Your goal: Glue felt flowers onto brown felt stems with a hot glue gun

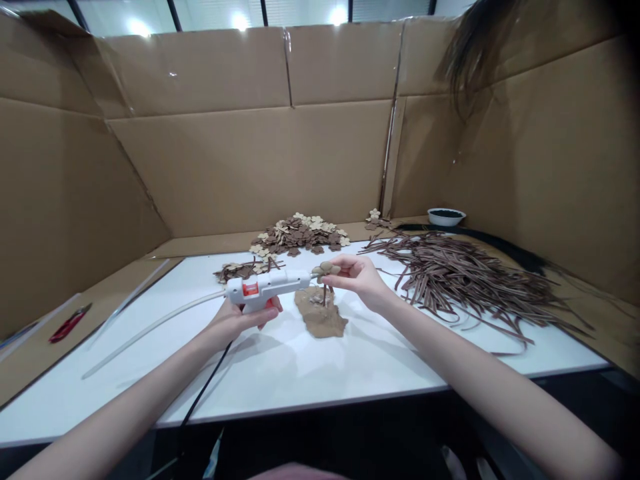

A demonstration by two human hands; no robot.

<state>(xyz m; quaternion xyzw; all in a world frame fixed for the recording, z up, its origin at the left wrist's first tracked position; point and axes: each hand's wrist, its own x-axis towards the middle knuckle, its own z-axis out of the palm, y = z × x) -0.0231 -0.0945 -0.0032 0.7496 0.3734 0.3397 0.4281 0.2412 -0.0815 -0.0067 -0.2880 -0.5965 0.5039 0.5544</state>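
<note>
My left hand (247, 319) is wrapped round the handle of a white hot glue gun (270, 285), with a long glue stick (155, 335) trailing from its back end. The gun's nozzle points right and meets a small tan flower (326, 268). Thumb and fingers of my right hand (359, 280) pinch that flower at its edge. A thin brown strip (325, 295) hangs below the flower; whether it is joined to it I cannot tell. Beneath both hands an irregular brown scrap (321, 323) lies on the white board, with what looks like glue on it.
Flower cutouts (305, 235) are heaped at the back. Many brown strips (465, 273) spread over the right side. A white bowl of dark material (447, 216) stands back right, near a black bundle (493, 245). A red cutter (70, 325) lies left. Cardboard walls (240, 167) surround the white board (280, 380).
</note>
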